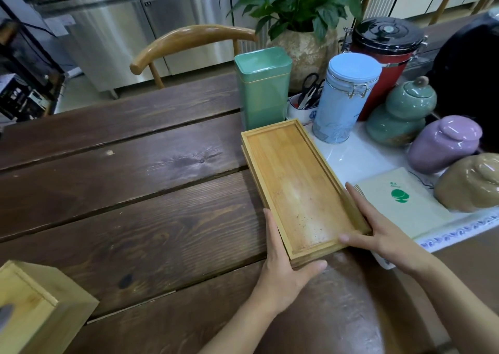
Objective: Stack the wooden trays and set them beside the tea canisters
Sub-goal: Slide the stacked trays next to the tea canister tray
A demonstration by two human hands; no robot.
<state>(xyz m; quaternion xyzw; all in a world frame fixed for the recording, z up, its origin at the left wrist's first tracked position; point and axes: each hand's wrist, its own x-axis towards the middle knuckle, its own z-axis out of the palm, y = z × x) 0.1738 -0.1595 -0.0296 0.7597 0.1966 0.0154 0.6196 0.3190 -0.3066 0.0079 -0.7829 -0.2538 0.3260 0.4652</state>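
The stack of light wooden trays [294,180] lies on the dark wooden table [135,191], one tray nested on another, its far end touching the green tea tin [262,88]. My left hand [283,270] grips the stack's near left corner, thumb under the front edge. My right hand [383,232] holds the near right corner, thumb on the rim. A light blue canister [343,97] and a red canister with a black lid [383,56] stand right behind the stack.
Ceramic jars in teal [402,115], purple [442,143] and tan [472,183] sit at the right on a white mat. A paper packet [399,199] lies next to my right hand. A wooden box [35,307] stands near left. A chair [189,43] and potted plant [299,45] are behind.
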